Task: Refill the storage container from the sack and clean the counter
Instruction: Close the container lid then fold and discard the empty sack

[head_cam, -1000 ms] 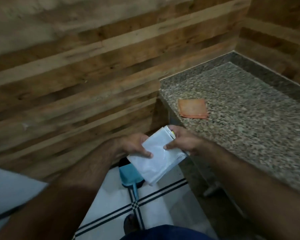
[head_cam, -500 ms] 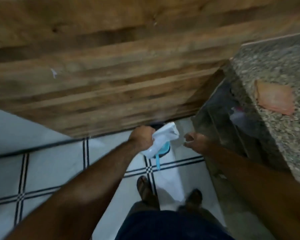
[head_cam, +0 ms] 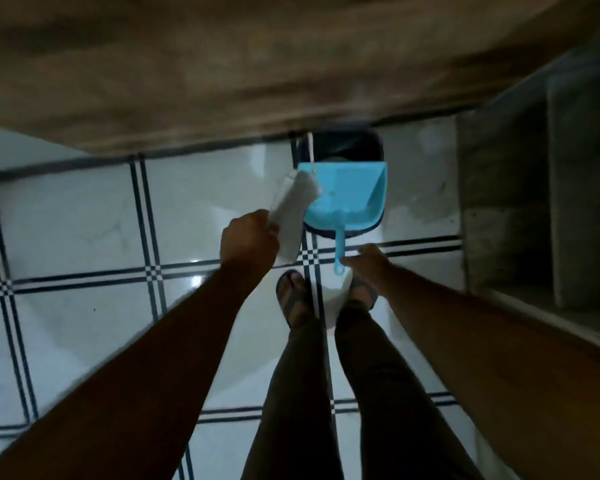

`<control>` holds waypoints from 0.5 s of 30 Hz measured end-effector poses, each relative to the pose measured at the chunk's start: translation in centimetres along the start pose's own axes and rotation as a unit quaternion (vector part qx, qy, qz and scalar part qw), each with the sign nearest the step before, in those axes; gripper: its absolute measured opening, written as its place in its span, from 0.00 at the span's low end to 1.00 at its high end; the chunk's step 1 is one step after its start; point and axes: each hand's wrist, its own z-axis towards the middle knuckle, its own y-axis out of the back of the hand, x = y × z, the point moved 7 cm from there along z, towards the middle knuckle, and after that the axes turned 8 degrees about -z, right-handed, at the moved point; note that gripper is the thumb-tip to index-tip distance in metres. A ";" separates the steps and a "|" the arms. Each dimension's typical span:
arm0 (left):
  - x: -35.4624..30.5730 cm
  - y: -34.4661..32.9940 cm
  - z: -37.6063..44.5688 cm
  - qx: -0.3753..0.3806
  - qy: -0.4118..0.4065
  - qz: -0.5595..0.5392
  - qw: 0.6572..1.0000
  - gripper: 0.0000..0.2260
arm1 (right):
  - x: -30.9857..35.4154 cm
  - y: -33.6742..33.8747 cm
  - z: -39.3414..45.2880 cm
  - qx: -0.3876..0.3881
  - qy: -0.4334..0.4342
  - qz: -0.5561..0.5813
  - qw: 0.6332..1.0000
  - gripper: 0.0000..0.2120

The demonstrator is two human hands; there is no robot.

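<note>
While the person looks straight down at the tiled floor, the left hand grasps a crumpled white sack, fingers curled round its lower end; the sack sticks up toward the wall, just over the left edge of a blue dustpan. The dustpan lies across a dark bin next to the wooden wall. The right hand is released, holding nothing, w/ fingertips about touching the dustpan handle end. Two feet in sandals stand below. Concrete shelves are at right.

left hand grips white sack | right hand at dustpan handle
</note>
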 end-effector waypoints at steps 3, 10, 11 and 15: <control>3.9 -4.1 1.8 -0.012 0.039 -0.038 0.998 0.11 | -5.4 -6.1 12.7 -0.045 -0.043 -0.074 0.995 0.57; 7.5 -7.9 2.6 -0.056 0.112 -0.097 0.987 0.13 | -0.5 -4.5 8.1 -0.062 0.003 0.103 0.993 0.24; 7.2 -7.8 2.5 -0.063 0.114 -0.109 0.985 0.14 | 0.3 -3.2 6.5 -0.075 0.007 0.144 0.987 0.20; 3.8 -6.5 2.7 -0.074 0.101 -0.139 0.982 0.13 | 0.3 2.7 2.6 -0.201 0.024 0.178 0.963 0.11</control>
